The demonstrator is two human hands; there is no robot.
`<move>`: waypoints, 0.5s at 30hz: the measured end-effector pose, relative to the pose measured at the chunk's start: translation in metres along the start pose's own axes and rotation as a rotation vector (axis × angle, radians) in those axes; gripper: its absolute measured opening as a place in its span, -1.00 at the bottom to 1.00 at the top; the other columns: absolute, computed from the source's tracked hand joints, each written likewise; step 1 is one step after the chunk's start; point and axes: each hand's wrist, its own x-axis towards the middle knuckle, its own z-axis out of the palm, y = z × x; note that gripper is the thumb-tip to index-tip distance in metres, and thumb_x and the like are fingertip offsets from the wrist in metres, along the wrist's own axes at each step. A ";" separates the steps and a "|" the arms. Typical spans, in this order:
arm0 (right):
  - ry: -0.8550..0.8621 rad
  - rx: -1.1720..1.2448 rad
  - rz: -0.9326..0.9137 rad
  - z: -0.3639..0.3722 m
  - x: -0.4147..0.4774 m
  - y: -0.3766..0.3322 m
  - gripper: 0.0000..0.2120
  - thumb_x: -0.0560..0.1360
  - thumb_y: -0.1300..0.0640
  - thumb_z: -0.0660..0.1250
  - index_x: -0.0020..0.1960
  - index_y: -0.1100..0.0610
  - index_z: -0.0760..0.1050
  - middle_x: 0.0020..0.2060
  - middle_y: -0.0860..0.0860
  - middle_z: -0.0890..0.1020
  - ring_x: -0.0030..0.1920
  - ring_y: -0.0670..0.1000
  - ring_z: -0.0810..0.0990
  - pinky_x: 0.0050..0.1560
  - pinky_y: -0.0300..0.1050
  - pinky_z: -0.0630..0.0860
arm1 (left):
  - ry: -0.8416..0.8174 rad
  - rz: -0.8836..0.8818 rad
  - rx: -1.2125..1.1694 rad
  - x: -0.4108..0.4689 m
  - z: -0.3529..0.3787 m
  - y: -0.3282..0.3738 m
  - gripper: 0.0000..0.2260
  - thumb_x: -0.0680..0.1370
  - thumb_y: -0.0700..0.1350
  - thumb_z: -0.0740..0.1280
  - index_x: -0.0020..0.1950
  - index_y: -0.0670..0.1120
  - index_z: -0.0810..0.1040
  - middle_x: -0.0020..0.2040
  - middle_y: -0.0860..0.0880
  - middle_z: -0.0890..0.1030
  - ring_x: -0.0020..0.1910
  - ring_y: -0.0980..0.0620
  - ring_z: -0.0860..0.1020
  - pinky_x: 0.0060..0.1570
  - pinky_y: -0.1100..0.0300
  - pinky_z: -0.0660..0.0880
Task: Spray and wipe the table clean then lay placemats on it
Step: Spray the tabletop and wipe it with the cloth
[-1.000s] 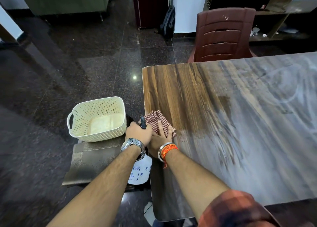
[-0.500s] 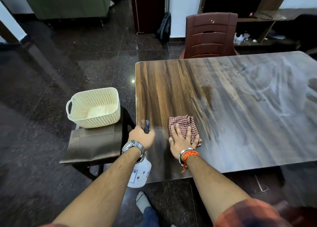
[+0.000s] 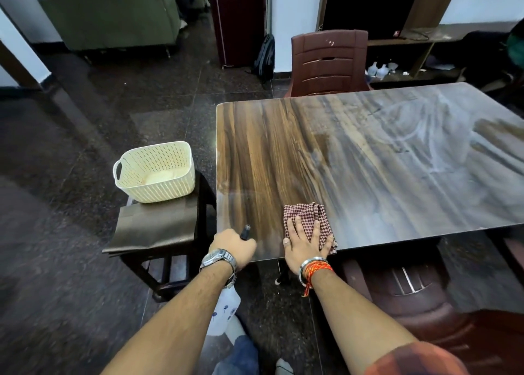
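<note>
At the far left a cream perforated basket [image 3: 158,193] stands on a stack of dark brown placemats [image 3: 153,230]. The mats lie on a small dark stool [image 3: 170,272] just beside the table's left end, and their front edge hangs over the stool.

Next comes the left grip [image 3: 234,247], with a watch on its wrist. It is clenched round the head of a spray bottle [image 3: 224,303]. The black nozzle sticks out above the knuckles, over the table's near left corner, and the white body hangs below the wrist, off the table.

The table [image 3: 368,162] shows clear brown wood grain on its left part and pale, hazy streaks across its middle and right.

The right grip [image 3: 307,244] is released, its fingers straight and spread, pressing flat on a red-and-white checked cloth [image 3: 307,218]. The cloth lies bunched on the table at its near edge, right of the nozzle, where the clear grain meets the haze.

A brown chair [image 3: 329,62] stands at the table's far side, and another chair [image 3: 411,292] is tucked under the near edge at the right.
</note>
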 end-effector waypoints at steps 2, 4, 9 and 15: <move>0.014 0.002 -0.006 0.005 -0.010 -0.007 -0.45 0.60 -0.10 -0.08 0.52 -0.26 -0.23 0.52 -0.26 -0.23 0.50 0.16 -0.36 0.35 0.39 -0.40 | 0.031 -0.004 -0.034 -0.002 -0.002 -0.006 -0.75 0.42 0.06 0.29 -0.12 -0.12 0.51 -0.15 -0.14 0.61 -0.20 -0.17 0.67 -0.13 0.04 0.65; 0.018 -0.016 -0.063 0.012 -0.020 -0.017 -0.45 0.60 -0.10 -0.07 0.53 -0.24 -0.21 0.52 -0.26 -0.22 0.50 0.18 -0.35 0.34 0.40 -0.40 | 0.062 -0.004 -0.051 -0.003 -0.004 -0.011 -0.74 0.41 0.07 0.28 -0.11 -0.11 0.53 -0.16 -0.13 0.63 -0.22 -0.15 0.65 -0.17 0.08 0.62; -0.014 -0.097 -0.278 0.028 -0.038 -0.050 -0.46 0.60 -0.14 -0.08 0.53 -0.22 -0.19 0.53 -0.25 -0.18 0.50 0.21 -0.35 0.30 0.37 -0.46 | 0.075 -0.046 -0.119 0.000 -0.011 -0.019 -0.70 0.40 0.10 0.26 -0.08 -0.11 0.53 -0.20 -0.12 0.64 -0.26 -0.12 0.64 -0.26 0.16 0.52; -0.066 -0.155 -0.344 0.039 -0.030 -0.084 -0.46 0.60 -0.13 -0.10 0.53 -0.19 -0.20 0.52 -0.23 -0.26 0.47 0.22 -0.43 0.29 0.41 -0.47 | 0.122 -0.058 -0.110 0.025 -0.018 -0.021 -0.76 0.52 0.04 0.30 0.00 -0.12 0.56 -0.11 -0.12 0.59 -0.18 -0.11 0.54 -0.18 0.14 0.43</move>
